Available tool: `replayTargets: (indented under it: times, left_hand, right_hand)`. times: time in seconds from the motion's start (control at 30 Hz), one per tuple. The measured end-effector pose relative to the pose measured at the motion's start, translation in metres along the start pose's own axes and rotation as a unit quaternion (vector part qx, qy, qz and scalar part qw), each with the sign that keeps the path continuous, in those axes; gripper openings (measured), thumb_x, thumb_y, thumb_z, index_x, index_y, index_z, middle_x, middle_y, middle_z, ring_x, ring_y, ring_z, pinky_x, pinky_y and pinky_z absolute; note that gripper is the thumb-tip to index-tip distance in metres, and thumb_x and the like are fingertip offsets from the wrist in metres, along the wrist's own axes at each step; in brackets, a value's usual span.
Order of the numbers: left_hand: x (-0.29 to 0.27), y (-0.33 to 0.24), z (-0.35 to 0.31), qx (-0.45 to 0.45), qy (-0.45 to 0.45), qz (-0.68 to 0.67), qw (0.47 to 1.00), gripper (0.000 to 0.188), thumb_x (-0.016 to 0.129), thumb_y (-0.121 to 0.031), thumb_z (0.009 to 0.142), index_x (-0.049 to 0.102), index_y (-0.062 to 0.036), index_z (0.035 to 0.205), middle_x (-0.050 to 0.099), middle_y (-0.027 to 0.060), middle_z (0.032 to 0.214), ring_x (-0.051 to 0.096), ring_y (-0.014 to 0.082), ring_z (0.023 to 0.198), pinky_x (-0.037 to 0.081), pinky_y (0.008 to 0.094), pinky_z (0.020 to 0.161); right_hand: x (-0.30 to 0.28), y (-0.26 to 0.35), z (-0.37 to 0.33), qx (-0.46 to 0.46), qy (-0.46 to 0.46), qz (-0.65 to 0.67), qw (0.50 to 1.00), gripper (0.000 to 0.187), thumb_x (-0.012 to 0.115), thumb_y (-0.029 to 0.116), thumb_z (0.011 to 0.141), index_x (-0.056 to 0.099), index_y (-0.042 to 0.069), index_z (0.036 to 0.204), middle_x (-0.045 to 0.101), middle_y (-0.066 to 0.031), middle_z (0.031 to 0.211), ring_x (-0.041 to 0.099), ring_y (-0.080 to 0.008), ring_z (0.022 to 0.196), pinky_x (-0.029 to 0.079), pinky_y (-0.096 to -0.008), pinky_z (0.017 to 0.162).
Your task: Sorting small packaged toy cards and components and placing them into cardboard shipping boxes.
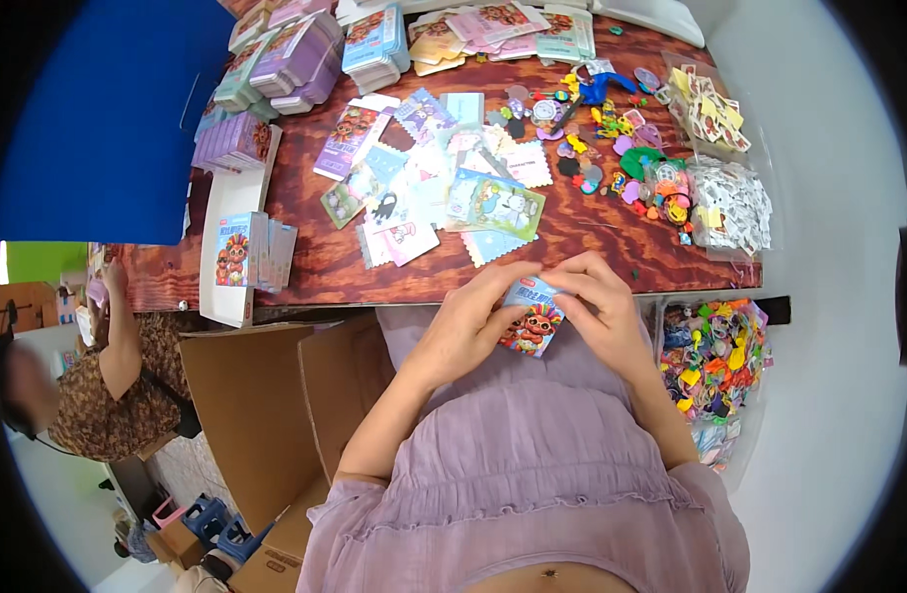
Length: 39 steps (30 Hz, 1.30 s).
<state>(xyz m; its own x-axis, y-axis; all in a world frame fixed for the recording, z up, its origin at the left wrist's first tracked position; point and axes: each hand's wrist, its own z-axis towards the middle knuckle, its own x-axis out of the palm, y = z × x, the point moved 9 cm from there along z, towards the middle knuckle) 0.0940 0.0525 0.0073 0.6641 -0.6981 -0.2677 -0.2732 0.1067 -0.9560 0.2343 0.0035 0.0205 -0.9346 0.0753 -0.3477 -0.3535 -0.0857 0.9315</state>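
Work centres on one small blue printed cardboard box (pixel 531 328), held above the person's lap, just off the front edge of the red-brown wood-grain counter (pixel 592 265). Both hands pinch it: the left hand (pixel 475 321) grips its left side between thumb and fingers, the right hand (pixel 604 306) its upper right corner. Whether its top is closed I cannot tell (the fingertips cover that end).

What seems done stands to the left, where a long white card tray (pixel 238 198) carries a row of blue boxes (pixel 238 255) nearer the person and purple boxes (pixel 234 145) farther off. Much appears left, judging by the stacked purple cartons (pixel 293 51) and blue cartons (pixel 376 44) at the back, the loose heap of pastel printed cards (pixel 429 193) and the scattered bright plastic charms (pixel 626 148). One purple box with a white flap (pixel 350 140) lies beside the cards, perhaps unfinished.
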Motion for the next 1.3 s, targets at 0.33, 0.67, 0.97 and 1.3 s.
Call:
replayTargets:
  times: [0.33,0.67,0.97,1.3]
  left_hand:
    - [-0.067,0.004,-0.034,-0.094,-0.140,-0.043,0.985,0.053,0.058,-0.005,0.093,0.042,-0.0075,0.143,0.063,0.0156,0.114,0.063,0.0216,0.098,0.051,0.0358,0.086]
    - [-0.339,0.048,-0.118,-0.104,-0.428,0.294,0.848,0.041,0.060,-0.018,0.093,0.055,0.0012,0.129,0.064,0.0163,0.108,0.063,0.0215,0.094,0.051,0.0353,0.081]
    - [-0.323,0.111,-0.117,-0.255,-0.250,-0.148,0.922,0.046,0.067,-0.037,0.093,0.062,0.0010,0.120,0.069,0.0071,0.104,0.064,0.0109,0.096,0.051,0.0276,0.083]
    - [-0.268,0.081,-0.091,-0.120,-0.276,-0.123,0.946,0.048,0.068,-0.037,0.091,0.059,0.0002,0.119,0.068,0.0087,0.108,0.065,0.0114,0.092,0.053,0.0283,0.080]
  right_hand:
    - [0.065,-0.024,0.029,0.165,0.031,0.333,0.928,0.044,0.056,0.010,0.097,0.045,0.002,0.139,0.060,-0.0108,0.112,0.063,-0.0139,0.093,0.054,-0.0250,0.074]
    - [0.272,0.006,0.124,0.279,0.284,0.428,0.811,0.054,0.060,0.032,0.098,0.044,0.000,0.138,0.057,-0.0147,0.123,0.062,-0.0201,0.101,0.054,-0.0326,0.084]
    - [0.332,0.030,0.155,0.367,0.183,0.470,0.782,0.082,0.048,0.055,0.098,0.026,-0.006,0.148,0.027,-0.0271,0.153,0.028,-0.0398,0.141,0.025,-0.0530,0.114]
    - [0.333,0.030,0.165,0.383,0.110,0.556,0.729,0.053,0.035,0.051,0.103,0.055,0.007,0.125,0.063,-0.0148,0.117,0.062,-0.0290,0.103,0.049,-0.0487,0.092]
